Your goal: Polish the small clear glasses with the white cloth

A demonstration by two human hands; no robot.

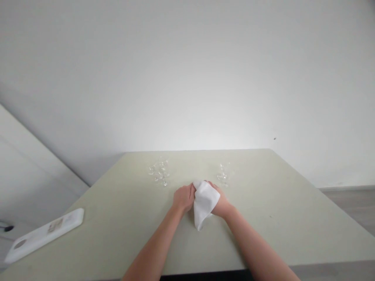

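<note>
Above the middle of the pale table [125, 218], both my hands are closed on a white cloth [206, 199]. My left hand [184, 198] grips its left edge with the fingers curled in. From the other side my right hand [220, 201] holds it, its fingers partly covered by the fabric. One corner of the cloth hangs down toward me. Something clear shows just below the cloth, too small to make out. Beyond my hands lie two groups of small clear, shiny pieces, a larger left cluster [159, 171] and a smaller right cluster [223, 175].
A white, long flat box [45, 235] with printed marks lies at the table's left edge. A plain white wall [193, 78] rises behind the far edge. To the left stands a white panel [32, 168], and grey floor [348, 208] shows at the right.
</note>
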